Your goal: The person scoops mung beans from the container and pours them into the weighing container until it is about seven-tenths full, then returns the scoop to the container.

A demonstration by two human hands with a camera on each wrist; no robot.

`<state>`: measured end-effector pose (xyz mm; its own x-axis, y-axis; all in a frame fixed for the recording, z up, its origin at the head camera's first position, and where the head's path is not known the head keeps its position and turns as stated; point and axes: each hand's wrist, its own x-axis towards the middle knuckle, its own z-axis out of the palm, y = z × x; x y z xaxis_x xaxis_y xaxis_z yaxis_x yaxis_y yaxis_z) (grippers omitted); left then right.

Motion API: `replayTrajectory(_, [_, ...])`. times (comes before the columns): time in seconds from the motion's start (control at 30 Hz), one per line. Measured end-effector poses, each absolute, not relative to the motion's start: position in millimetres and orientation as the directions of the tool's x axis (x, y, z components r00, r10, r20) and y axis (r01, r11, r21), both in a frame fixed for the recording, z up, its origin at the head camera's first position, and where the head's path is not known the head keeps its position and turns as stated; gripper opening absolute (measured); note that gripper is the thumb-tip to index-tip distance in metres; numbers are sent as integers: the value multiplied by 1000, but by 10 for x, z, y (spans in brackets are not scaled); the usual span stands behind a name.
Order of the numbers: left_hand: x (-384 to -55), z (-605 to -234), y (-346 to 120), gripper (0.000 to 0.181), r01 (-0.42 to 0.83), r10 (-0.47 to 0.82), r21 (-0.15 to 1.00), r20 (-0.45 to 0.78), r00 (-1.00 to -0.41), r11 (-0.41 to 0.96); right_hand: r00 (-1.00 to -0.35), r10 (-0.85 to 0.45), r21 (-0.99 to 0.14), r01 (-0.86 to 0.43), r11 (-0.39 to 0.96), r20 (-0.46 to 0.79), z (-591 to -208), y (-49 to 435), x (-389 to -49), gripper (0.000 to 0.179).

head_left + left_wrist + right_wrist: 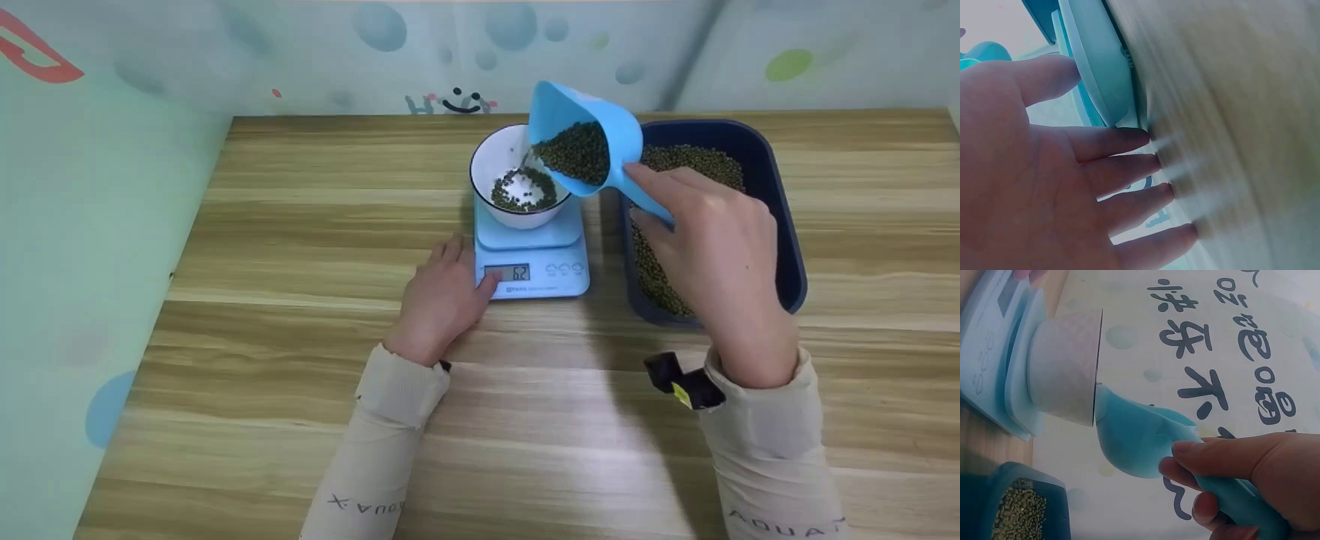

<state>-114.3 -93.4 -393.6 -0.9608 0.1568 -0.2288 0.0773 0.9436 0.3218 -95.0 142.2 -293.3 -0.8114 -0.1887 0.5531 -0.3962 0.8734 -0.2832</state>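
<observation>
The left hand [441, 298] has straight, slightly spread fingers, its thumb touching the blue scale [566, 283] just to its right. Beyond that hand, the scale bears a white bowl [519, 220] with green beans [504, 198]. The tilted blue scoop [624, 139], holding more beans, lies ahead and left of the right hand [724, 255], which clamps its handle above a dark tub [787, 247] of beans.

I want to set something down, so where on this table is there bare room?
The widest bare stretch of table lies left of the scale and left hand; more lies right of the navy tub and between the sleeves. It's crowded where the scoop tips over the bowl and the right hand hangs above the tub.
</observation>
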Motion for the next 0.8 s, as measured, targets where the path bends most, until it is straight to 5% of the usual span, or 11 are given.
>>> replayTrajectory(0.8, [-1145, -3913, -931, 67, 68, 155, 318, -257, -954, 946, -805, -181, -269, -387, 882, 565, -2931, 1396, -962, 38])
